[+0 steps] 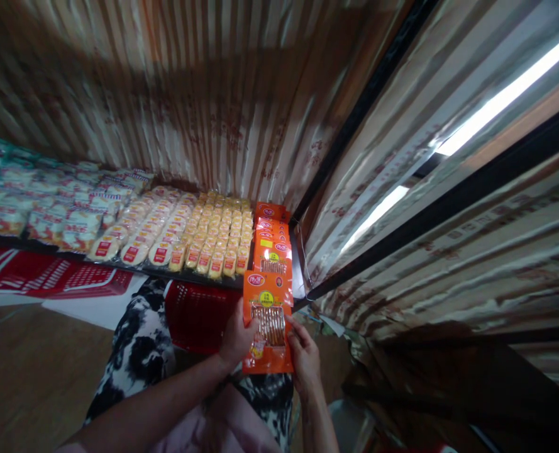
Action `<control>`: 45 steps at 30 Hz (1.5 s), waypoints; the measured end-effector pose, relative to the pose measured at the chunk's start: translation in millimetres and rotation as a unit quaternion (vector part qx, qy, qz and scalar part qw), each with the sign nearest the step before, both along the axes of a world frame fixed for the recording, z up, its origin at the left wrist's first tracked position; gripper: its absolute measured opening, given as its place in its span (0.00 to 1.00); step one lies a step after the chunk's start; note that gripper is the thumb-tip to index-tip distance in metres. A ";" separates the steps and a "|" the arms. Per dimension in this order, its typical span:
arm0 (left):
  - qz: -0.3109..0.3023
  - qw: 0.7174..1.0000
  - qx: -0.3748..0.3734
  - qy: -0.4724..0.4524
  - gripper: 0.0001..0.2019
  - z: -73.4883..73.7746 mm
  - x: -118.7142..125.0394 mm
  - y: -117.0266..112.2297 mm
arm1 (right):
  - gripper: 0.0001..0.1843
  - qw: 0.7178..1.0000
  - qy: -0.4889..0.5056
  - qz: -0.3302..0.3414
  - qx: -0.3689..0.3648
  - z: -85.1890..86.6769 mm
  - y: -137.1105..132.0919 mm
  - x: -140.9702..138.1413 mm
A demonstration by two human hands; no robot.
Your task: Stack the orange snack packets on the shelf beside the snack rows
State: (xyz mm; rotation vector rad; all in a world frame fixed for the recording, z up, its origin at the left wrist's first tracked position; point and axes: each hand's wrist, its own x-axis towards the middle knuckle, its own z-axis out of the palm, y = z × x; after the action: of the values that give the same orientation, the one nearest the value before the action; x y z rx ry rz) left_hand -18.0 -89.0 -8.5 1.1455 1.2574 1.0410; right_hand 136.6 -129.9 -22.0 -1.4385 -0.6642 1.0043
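Observation:
Between my two hands is an orange snack packet (268,324) with a clear window that shows a row of brown sticks. My left hand (237,335) grips its left edge, thumb over the front. On the other side my right hand (302,353) has its fingers closed on the right edge. The packet's top end overlaps the near end of a row of similar orange packets (273,242) on the dark shelf. Beside that row lie yellow wrapped cakes (217,236) in several lines.
Round white wrapped cakes (161,251) and white bags (78,228) fill the shelf further left. Red baskets (199,318) stand below its front edge. A dark metal post (326,151) rises at the shelf's right end, before striped plastic sheeting (204,94).

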 end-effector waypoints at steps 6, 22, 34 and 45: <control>0.011 0.997 -0.071 -0.016 0.18 8.2 -9.3 17.3 | 0.23 0.994 -0.099 0.039 0.019 -0.5 20.8 -10.4; 0.061 0.995 -0.075 -0.024 0.14 4.3 -26.2 21.9 | 0.25 0.910 -0.413 -0.018 0.033 7.5 47.4 -14.4; 0.057 0.996 -0.073 0.012 0.11 7.3 -24.5 29.3 | 0.26 0.850 -0.527 -0.012 -0.004 9.7 81.2 -7.3; 0.041 0.995 -0.081 0.046 0.12 -2.3 -17.9 32.5 | 0.26 0.840 -0.540 -0.029 -0.030 18.3 82.5 -15.3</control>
State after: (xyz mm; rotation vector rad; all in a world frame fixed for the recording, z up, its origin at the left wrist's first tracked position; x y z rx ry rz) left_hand -35.9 -56.6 -10.7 1.0349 1.4461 0.9370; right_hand 121.2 -47.4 -3.7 -2.0313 -1.3790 0.0532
